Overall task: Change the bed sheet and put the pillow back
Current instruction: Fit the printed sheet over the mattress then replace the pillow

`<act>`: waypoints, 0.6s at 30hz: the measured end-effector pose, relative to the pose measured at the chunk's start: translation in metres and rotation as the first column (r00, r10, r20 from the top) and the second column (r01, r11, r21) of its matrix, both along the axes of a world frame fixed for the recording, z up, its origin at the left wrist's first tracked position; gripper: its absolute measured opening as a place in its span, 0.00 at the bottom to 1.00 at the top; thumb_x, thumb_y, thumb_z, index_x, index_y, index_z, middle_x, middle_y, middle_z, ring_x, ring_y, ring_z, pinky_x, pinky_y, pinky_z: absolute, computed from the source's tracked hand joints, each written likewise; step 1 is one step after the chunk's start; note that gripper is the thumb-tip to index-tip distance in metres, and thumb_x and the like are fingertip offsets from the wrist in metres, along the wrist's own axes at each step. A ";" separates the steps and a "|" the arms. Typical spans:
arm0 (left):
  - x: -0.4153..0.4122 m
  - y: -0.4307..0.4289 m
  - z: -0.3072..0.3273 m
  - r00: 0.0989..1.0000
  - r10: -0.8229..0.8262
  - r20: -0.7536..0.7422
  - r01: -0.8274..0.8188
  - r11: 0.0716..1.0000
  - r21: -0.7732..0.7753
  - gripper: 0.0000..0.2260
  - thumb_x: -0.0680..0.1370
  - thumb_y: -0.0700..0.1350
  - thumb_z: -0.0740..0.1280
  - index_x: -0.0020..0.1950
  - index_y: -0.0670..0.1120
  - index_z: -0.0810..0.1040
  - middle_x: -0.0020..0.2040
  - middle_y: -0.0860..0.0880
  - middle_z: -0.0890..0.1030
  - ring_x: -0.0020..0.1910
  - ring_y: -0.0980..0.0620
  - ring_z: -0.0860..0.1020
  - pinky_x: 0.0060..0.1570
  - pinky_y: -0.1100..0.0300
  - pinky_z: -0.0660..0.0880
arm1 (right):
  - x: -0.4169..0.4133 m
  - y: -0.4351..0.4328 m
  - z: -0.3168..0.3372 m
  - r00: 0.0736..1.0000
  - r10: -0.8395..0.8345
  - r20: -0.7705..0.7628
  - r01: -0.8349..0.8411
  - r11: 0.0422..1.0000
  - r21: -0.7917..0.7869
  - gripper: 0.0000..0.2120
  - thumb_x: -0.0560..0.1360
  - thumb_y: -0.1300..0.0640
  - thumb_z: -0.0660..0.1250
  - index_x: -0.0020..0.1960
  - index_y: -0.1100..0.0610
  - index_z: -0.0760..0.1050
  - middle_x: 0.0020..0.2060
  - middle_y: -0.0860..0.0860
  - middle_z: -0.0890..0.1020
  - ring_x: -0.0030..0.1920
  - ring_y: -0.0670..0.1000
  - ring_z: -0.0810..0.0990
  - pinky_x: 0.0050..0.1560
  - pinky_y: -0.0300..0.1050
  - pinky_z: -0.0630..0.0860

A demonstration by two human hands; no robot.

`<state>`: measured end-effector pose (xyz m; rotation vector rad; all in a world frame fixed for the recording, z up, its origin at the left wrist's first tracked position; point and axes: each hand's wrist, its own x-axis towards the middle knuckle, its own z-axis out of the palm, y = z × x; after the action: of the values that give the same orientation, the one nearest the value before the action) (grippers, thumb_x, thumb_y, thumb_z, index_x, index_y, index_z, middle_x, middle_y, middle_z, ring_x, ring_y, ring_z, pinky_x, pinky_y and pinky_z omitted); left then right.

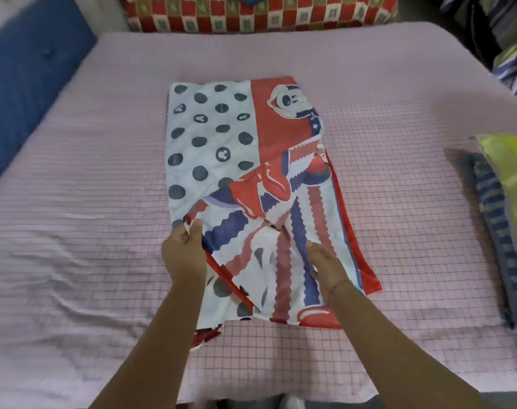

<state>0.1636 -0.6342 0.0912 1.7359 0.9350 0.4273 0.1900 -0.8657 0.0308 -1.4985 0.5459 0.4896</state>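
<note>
A folded bed sheet [239, 160], white with dark dots on one half and a red, blue and white cartoon print on the other, lies in the middle of the pink checked mattress cover [89, 202]. My left hand [184, 255] pinches a red-edged corner of the sheet's top layer at its near left side. My right hand [325, 267] rests on the striped near part of the sheet, fingers curled into the cloth. A pillow [499, 231] with blue stripes and a yellow-green cover lies at the bed's right edge.
A blue padded headboard [24, 84] runs along the left. A red, white and olive checked cushion or bundle [260, 13] sits beyond the far edge of the bed. Striped and patterned fabrics [513, 69] are piled at the upper right.
</note>
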 end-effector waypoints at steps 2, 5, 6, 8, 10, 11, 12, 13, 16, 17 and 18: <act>-0.003 0.032 0.002 0.998 0.059 0.017 -0.059 0.998 0.003 0.17 0.79 0.47 0.67 0.33 0.40 0.70 0.28 0.47 0.69 0.30 0.51 0.65 0.34 0.60 0.65 | 0.002 0.004 -0.008 1.000 -0.005 -0.010 0.004 0.999 -0.048 0.09 0.79 0.46 0.62 0.45 0.48 0.77 0.50 0.50 0.80 0.60 0.58 0.76 0.67 0.56 0.71; -0.006 0.070 0.006 0.993 0.114 0.031 -0.115 0.993 0.024 0.19 0.78 0.48 0.67 0.37 0.33 0.71 0.30 0.46 0.66 0.32 0.50 0.63 0.36 0.55 0.64 | 0.003 0.017 -0.018 0.999 -0.014 -0.050 0.012 0.999 -0.031 0.11 0.78 0.44 0.63 0.55 0.49 0.76 0.58 0.48 0.76 0.65 0.55 0.72 0.69 0.54 0.67; -0.008 0.079 0.007 0.991 0.127 0.029 -0.128 0.992 0.025 0.19 0.78 0.48 0.67 0.39 0.32 0.72 0.30 0.46 0.66 0.32 0.51 0.63 0.36 0.56 0.64 | 0.003 0.024 -0.022 0.999 0.001 -0.053 -0.001 1.000 -0.015 0.13 0.79 0.45 0.62 0.60 0.50 0.75 0.62 0.48 0.74 0.66 0.54 0.70 0.70 0.52 0.66; -0.010 0.095 0.008 0.989 0.138 0.044 -0.138 0.990 -0.008 0.19 0.79 0.47 0.67 0.40 0.31 0.73 0.31 0.45 0.68 0.31 0.52 0.64 0.34 0.57 0.64 | 0.004 0.042 -0.024 0.998 0.040 -0.053 -0.042 0.998 -0.037 0.10 0.80 0.50 0.61 0.57 0.53 0.75 0.64 0.54 0.75 0.66 0.59 0.71 0.69 0.53 0.67; -0.013 0.109 0.006 0.991 0.130 0.043 -0.129 0.992 -0.013 0.18 0.79 0.47 0.66 0.41 0.31 0.74 0.33 0.43 0.70 0.32 0.52 0.65 0.34 0.57 0.65 | 0.002 0.058 -0.023 0.997 0.072 -0.027 -0.074 0.991 -0.108 0.10 0.80 0.51 0.61 0.53 0.56 0.76 0.60 0.58 0.77 0.64 0.62 0.72 0.66 0.54 0.69; -0.014 0.116 0.003 0.991 0.125 0.039 -0.125 0.992 -0.003 0.18 0.79 0.48 0.66 0.41 0.32 0.74 0.34 0.42 0.71 0.33 0.51 0.66 0.35 0.56 0.66 | 0.001 0.061 -0.026 0.997 0.081 -0.011 -0.082 0.984 -0.161 0.09 0.80 0.51 0.61 0.53 0.55 0.76 0.58 0.57 0.78 0.62 0.60 0.74 0.63 0.52 0.70; -0.015 0.125 -0.001 0.992 0.120 0.030 -0.120 0.993 0.011 0.19 0.79 0.48 0.66 0.40 0.32 0.74 0.34 0.40 0.72 0.33 0.49 0.67 0.37 0.55 0.67 | -0.002 0.059 -0.032 0.996 0.094 -0.002 -0.092 0.972 -0.218 0.10 0.80 0.50 0.62 0.55 0.55 0.76 0.58 0.55 0.77 0.60 0.59 0.74 0.60 0.49 0.70; -0.016 0.133 -0.005 0.993 0.116 0.021 -0.117 0.993 0.028 0.19 0.79 0.49 0.66 0.40 0.33 0.74 0.34 0.39 0.73 0.34 0.48 0.69 0.38 0.53 0.68 | -0.006 0.053 -0.039 0.997 0.080 -0.013 -0.080 0.961 -0.264 0.14 0.80 0.50 0.63 0.61 0.58 0.74 0.59 0.56 0.76 0.60 0.59 0.74 0.57 0.47 0.69; -0.013 0.152 -0.014 0.994 0.109 0.002 -0.109 0.993 0.047 0.17 0.79 0.50 0.66 0.39 0.37 0.75 0.34 0.40 0.75 0.35 0.47 0.71 0.40 0.50 0.71 | -0.029 0.013 -0.064 0.991 -0.058 -0.120 0.003 0.910 -0.415 0.22 0.77 0.48 0.66 0.64 0.61 0.71 0.60 0.61 0.76 0.57 0.61 0.75 0.57 0.50 0.70; -0.012 0.155 -0.016 0.995 0.102 0.002 -0.102 0.994 0.039 0.16 0.79 0.49 0.66 0.39 0.38 0.75 0.32 0.43 0.74 0.34 0.48 0.70 0.40 0.51 0.71 | -0.038 -0.002 -0.073 0.982 -0.137 -0.127 0.068 0.894 -0.443 0.23 0.74 0.45 0.69 0.59 0.61 0.73 0.56 0.62 0.77 0.53 0.60 0.76 0.57 0.53 0.72; -0.010 0.157 -0.018 0.995 0.095 -0.003 -0.095 0.995 0.034 0.15 0.79 0.49 0.66 0.39 0.38 0.75 0.31 0.45 0.73 0.32 0.49 0.69 0.40 0.53 0.70 | -0.045 -0.017 -0.082 0.965 -0.220 -0.141 0.127 0.867 -0.481 0.24 0.71 0.43 0.71 0.56 0.60 0.75 0.53 0.63 0.78 0.51 0.61 0.77 0.58 0.56 0.74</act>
<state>0.1538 -0.4775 0.0732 1.7288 1.0218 0.5038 0.1449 -0.8831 -0.0508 -1.8502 0.9994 0.3751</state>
